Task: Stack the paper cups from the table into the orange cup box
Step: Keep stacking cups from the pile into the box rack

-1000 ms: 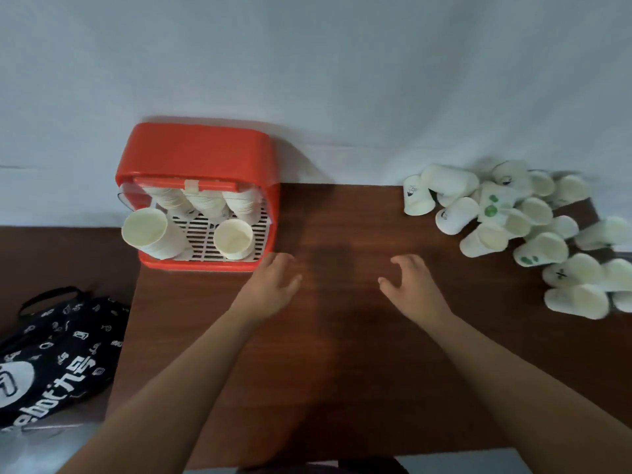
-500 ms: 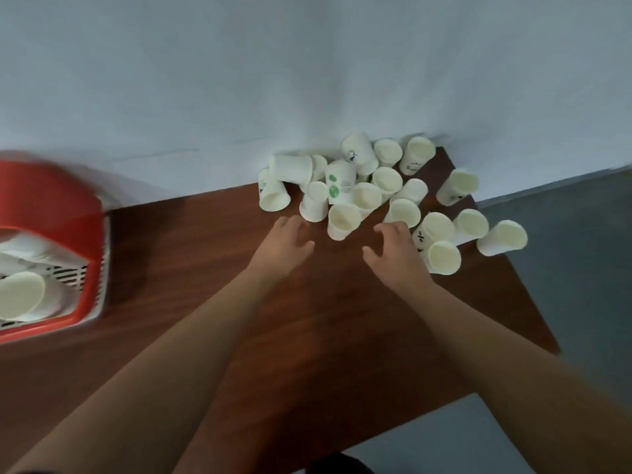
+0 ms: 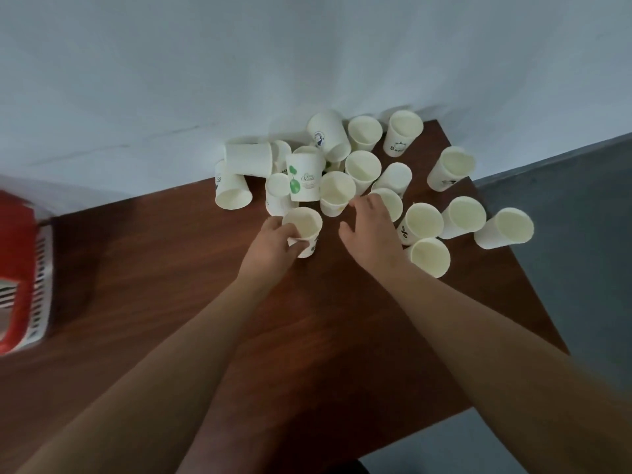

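A: What did the left hand (image 3: 273, 242) have hold of?

B: One white paper cup (image 3: 305, 227). The fingers curled round its side and the thumb lay near the rim, with the mouth open toward the camera. I couldn't tell whether its base sat on the table (image 3: 205, 275) or was just off it.

A: And the right hand (image 3: 371, 230)?

B: It held nothing. The fingers reached forward, loosely spread, with the thumb standing apart. The fingertips were at the rims of two cups in the heap of paper cups (image 3: 362, 165), but I couldn't tell if they touched.

A: How did the heap lie?

B: It was bunched at the far right corner of the table, against the wall (image 3: 307, 46). Some cups stood and some lay tipped on their sides. The green-printed cup (image 3: 304, 179) stood just behind the held one, and a few cups with dark marks lay farther right, near the table's edge.

A: Where was the orange cup box (image 3: 17, 241)?

B: Well apart from both hands — at the left edge of the view and cut off by it, with its white slotted grille (image 3: 42, 285) facing the table. The grey floor (image 3: 564, 206) showed past the right corner.
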A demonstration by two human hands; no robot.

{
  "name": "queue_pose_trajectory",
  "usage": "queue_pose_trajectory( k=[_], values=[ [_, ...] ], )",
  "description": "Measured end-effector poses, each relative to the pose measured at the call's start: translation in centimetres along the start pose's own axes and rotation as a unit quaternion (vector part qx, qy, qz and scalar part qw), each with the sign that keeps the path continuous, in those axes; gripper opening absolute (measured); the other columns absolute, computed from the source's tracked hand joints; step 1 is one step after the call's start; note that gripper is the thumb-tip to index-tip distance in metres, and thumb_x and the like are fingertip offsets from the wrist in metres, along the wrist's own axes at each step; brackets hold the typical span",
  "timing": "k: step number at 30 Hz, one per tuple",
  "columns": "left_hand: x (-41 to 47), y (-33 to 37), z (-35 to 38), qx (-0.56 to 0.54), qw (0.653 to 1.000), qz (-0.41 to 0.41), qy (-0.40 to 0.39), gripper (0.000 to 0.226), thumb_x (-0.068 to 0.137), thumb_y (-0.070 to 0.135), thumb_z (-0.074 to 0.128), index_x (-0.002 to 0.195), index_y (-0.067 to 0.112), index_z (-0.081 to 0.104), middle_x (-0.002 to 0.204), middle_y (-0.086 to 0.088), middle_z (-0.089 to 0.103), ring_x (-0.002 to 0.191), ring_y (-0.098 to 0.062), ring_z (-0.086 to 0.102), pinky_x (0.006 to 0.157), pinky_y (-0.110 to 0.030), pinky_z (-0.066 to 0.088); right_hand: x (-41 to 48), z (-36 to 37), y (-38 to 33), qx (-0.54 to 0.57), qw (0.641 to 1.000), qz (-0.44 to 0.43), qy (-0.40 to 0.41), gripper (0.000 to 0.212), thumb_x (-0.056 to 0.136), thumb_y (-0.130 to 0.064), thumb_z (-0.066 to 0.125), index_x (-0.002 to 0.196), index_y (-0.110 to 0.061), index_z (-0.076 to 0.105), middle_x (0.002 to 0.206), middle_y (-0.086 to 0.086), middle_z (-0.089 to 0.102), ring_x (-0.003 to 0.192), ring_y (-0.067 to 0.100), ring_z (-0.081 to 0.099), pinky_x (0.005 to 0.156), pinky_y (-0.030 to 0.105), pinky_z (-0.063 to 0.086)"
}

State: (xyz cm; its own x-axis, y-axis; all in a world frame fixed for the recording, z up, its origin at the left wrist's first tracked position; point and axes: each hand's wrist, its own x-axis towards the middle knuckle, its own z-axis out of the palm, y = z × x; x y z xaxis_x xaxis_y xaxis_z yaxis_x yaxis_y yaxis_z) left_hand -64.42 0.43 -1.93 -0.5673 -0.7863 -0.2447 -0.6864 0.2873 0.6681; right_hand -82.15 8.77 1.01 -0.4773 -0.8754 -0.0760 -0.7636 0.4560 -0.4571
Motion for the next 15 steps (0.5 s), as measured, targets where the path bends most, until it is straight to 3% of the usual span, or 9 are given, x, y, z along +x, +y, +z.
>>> queue_pose_trajectory(
  k=[4, 7, 10, 15],
  values=[
    [-2.3, -1.3, -1.2, -0.05, 0.999, -0.005, 0.017, 0.015, 0.09, 0.027, 0.072, 0.087, 0.018, 0.062, 0.133, -0.002, 0.053, 0.117, -0.015, 0.05, 0.097, -0.032, 0.044, 2.9, 1.2, -0.3, -0.035, 0.999, -0.036, -0.009, 0.037, 0.092, -0.017, 0.062, 0.126, -0.001, 0.058, 0.126, 0.016, 0.051, 0.113, 0.031, 0.055, 0.099, 0.039, 0.047],
    [-3.3, -2.1, -2.0, -0.064, 0.997, -0.022, 0.024, 0.015, 0.089, 0.026, 0.074, 0.089, 0.015, 0.063, 0.129, 0.001, 0.054, 0.116, -0.015, 0.053, 0.094, -0.028, 0.044, 3.9, 2.1, -0.3, -0.085, 0.995, -0.045, -0.031, 0.027, 0.093, -0.016, 0.06, 0.115, -0.001, 0.063, 0.124, 0.016, 0.05, 0.109, 0.032, 0.055, 0.095, 0.04, 0.049],
    [-4.0, -2.6, -2.7, -0.091, 0.994, -0.048, 0.045, 0.024, 0.088, 0.028, 0.076, 0.106, 0.02, 0.062, 0.12, 0.007, 0.055, 0.108, -0.015, 0.057, 0.086, -0.026, 0.047, 3.5, 2.4, -0.2, -0.141, 0.987, -0.071, -0.037, 0.02, 0.092, -0.008, 0.06, 0.11, -0.002, 0.066, 0.119, 0.015, 0.053, 0.108, 0.033, 0.053, 0.088, 0.04, 0.05],
    [-5.2, -3.0, -3.6, -0.203, 0.971, -0.109, 0.064, 0.075, 0.083, 0.032, 0.081, 0.145, 0.026, 0.037, 0.133, 0.009, 0.052, 0.11, -0.007, 0.059, 0.094, -0.029, 0.051, 1.2, 1.6, -1.5, -0.129, 0.986, -0.102, -0.025, 0.016, 0.09, -0.012, 0.063, 0.102, -0.003, 0.07, 0.11, 0.011, 0.055, 0.1, 0.03, 0.054, 0.078, 0.041, 0.053]
  ],
)
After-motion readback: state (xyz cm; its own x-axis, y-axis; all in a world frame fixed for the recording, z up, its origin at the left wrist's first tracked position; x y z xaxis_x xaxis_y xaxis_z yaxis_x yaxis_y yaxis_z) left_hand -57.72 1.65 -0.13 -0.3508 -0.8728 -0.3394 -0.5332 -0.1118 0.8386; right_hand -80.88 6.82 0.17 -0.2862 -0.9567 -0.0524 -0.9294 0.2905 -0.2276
